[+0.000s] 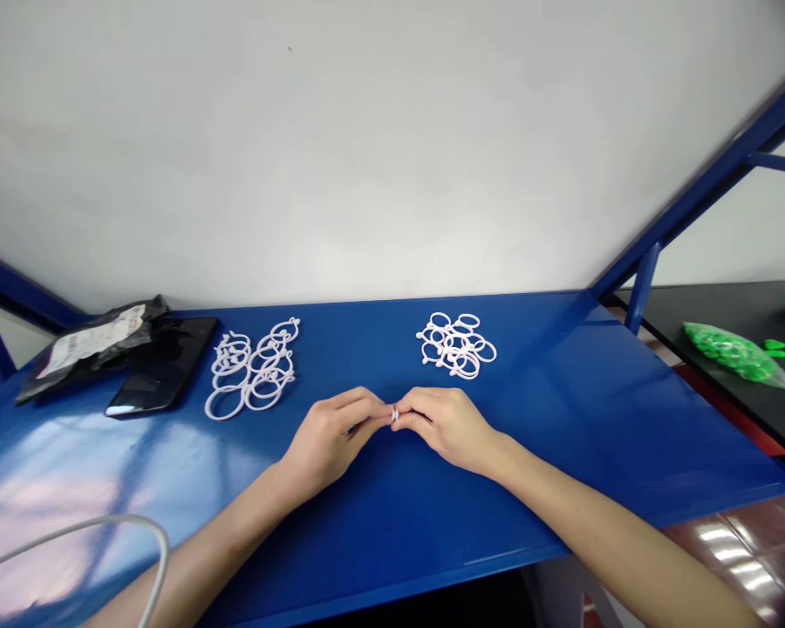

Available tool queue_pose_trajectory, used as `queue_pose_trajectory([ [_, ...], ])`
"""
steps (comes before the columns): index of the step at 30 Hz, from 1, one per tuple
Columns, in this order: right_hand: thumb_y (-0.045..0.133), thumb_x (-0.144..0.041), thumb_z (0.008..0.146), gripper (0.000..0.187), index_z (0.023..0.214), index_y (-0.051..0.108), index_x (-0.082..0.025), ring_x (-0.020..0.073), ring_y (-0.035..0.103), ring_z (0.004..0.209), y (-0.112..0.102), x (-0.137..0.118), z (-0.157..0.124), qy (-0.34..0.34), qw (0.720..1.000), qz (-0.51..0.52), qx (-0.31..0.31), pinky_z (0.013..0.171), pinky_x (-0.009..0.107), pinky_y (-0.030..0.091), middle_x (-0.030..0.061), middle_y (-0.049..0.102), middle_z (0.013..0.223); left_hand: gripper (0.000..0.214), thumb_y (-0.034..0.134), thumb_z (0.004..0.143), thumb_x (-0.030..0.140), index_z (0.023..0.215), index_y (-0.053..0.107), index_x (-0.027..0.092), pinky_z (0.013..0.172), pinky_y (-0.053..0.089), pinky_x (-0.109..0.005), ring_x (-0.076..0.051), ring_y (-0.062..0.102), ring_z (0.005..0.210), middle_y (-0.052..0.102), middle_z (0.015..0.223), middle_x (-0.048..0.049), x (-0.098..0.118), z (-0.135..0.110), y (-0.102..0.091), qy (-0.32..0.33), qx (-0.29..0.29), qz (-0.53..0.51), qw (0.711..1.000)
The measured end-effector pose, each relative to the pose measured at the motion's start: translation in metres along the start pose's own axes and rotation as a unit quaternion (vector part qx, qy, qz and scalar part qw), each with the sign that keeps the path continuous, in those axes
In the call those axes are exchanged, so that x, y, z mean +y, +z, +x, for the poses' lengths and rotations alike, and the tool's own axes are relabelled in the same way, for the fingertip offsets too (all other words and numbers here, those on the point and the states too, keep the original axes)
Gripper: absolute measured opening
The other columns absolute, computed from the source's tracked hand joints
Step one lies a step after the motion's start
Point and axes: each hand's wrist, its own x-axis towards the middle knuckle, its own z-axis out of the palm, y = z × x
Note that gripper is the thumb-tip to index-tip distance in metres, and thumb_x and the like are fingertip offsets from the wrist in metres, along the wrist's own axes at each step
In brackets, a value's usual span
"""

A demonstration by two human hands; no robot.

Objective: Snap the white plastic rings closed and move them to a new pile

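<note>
Above a blue counter (432,523), the left hand (331,436) and right hand (454,427) meet, fingertips pinching a small white piece (394,414), seemingly unfinished, with a left pile of white rings (249,375) and a right pile (458,351) beyond, which ones done unclear.

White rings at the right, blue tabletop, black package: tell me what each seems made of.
White rings: probably plastic, suggested by their smooth, uniform white look.
Blue tabletop: perhaps painted metal; glossy, with bright reflections.
Black package: likely thin plastic film, shiny and crinkled at its edges.
</note>
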Motion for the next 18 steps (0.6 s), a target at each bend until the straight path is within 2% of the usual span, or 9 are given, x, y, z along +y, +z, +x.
queue_pose_trajectory([
  [4,0.056,-0.024,0.104,0.019,0.094,0.072,-0.021,0.0144,0.072,0.076,-0.001,0.002,-0.002,-0.05,0.998,-0.043,-0.015,0.07,0.025,0.052,0.0006,0.077,0.09,0.013,0.06,0.099,0.013,0.095,0.071,0.019,0.068,0.056,-0.019,-0.011,0.072,0.073,0.075,0.087,-0.0017,-0.002,-0.003,0.001,0.038,-0.024,0.017,0.999],
  [11,0.052,-0.025,0.106,0.025,0.09,0.07,-0.021,0.014,0.072,0.075,-0.001,0.005,-0.002,-0.099,0.992,-0.073,-0.022,0.071,0.025,0.051,-0.0007,0.078,0.088,0.013,0.056,0.101,0.016,0.097,0.069,0.019,0.066,0.053,-0.022,-0.011,0.07,0.071,0.076,0.089,-0.0009,-0.003,-0.005,0.001,0.104,-0.035,0.083,0.991],
  [16,0.061,-0.03,0.103,0.016,0.094,0.071,-0.021,0.0135,0.074,0.076,0.003,0.002,0.002,-0.051,0.997,-0.062,0.006,0.071,0.024,0.052,-0.0019,0.079,0.089,0.015,0.056,0.102,0.023,0.1,0.071,0.021,0.074,0.054,-0.025,-0.013,0.072,0.078,0.077,0.094,-0.0015,-0.008,-0.001,-0.007,0.094,-0.036,0.142,0.985],
  [18,0.066,-0.031,0.1,0.012,0.095,0.072,-0.021,0.0139,0.074,0.077,0.001,0.002,0.005,-0.027,0.996,-0.081,0.028,0.071,0.024,0.052,-0.0015,0.08,0.092,0.017,0.057,0.102,0.028,0.105,0.073,0.022,0.08,0.054,-0.029,-0.017,0.072,0.083,0.078,0.097,-0.0038,-0.016,0.003,-0.019,0.049,-0.001,0.22,0.974],
])
